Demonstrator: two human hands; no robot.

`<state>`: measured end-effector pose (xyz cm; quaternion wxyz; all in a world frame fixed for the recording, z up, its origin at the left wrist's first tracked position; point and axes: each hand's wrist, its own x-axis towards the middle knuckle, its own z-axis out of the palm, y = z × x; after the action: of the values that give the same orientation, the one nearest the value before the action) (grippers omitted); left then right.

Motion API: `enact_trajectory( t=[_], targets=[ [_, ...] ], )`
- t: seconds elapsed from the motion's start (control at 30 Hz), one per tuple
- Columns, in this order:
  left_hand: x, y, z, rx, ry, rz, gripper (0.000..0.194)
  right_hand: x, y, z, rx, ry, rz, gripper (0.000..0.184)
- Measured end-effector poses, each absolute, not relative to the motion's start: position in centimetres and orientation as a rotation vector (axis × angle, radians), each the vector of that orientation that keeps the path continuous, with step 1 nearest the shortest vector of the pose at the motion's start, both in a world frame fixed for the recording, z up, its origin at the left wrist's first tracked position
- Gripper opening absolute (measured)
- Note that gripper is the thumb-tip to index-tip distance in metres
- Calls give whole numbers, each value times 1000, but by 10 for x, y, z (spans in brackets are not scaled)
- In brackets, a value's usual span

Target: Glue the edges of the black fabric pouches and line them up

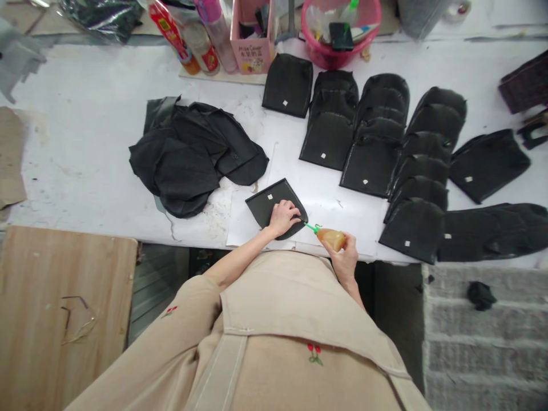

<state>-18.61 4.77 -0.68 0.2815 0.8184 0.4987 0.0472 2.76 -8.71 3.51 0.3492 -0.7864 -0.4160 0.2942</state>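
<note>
A black leather-like panel with a rounded end and a small white sticker lies on the white worktop in front of me. My left hand rests on its rounded end, fingers bent and gripping near the edge; the thumb is hidden. In my right hand is a squeeze bottle of amber liquid, tilted with its green nozzle pointing left. The nozzle tip meets or nearly meets the panel's rounded edge, beside my left fingertips. Left of the panel sits a loose heap of black fabric pieces.
Overlapping rows of similar black panels spread across the right side. Bottles, a pink box and a pink basket line the back. Glasses lie on a wooden board at lower left; grey cloth is lower right.
</note>
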Motion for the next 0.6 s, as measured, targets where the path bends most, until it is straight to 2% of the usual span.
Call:
enact_trajectory(
  t=[0.6],
  targets=[
    [-187, 46, -9, 2217, 1342, 150, 18, 17, -94, 28, -2055, -1286, 544, 64]
  ],
)
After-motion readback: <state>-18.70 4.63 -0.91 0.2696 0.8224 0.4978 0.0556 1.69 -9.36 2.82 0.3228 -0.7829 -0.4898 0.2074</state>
